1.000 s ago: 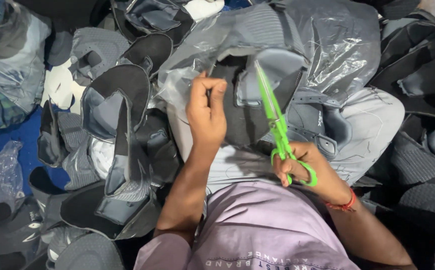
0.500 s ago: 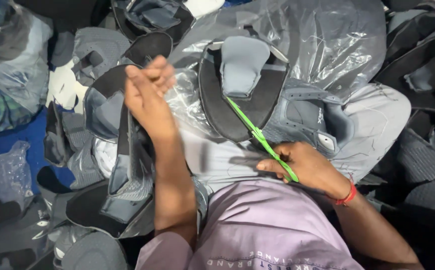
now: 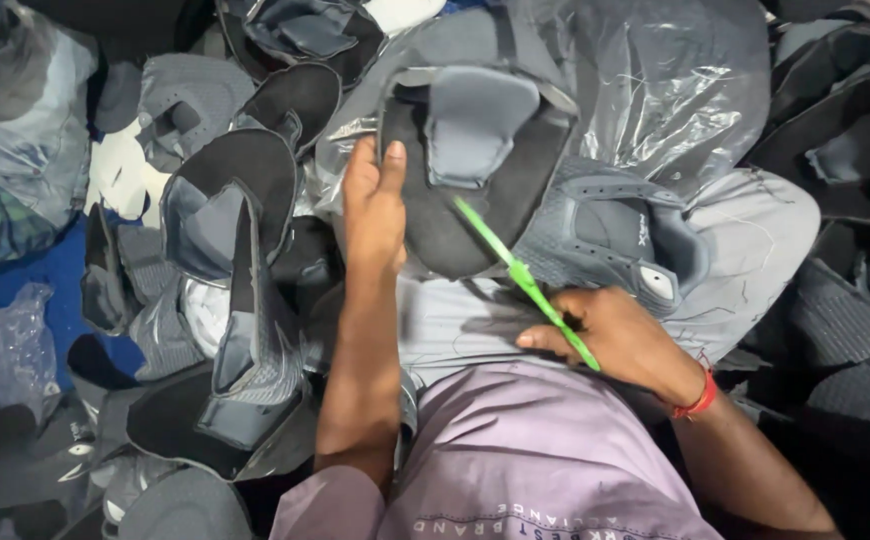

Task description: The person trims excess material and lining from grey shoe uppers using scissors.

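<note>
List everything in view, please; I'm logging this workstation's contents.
shoe upper piece: one, black and grey, on the lap, held by the left hand
scissors: one pair, green, in the right hand, blades over the held piece
second upper piece: one, grey, beside it on the right
stacked upper pieces: many, black and grey, piled at left
clear plastic bag: one, top right
wristband: one, red, right wrist
shirt: one, lilac
left hand: gripping the piece's edge
right hand: fingers around the scissors
</note>
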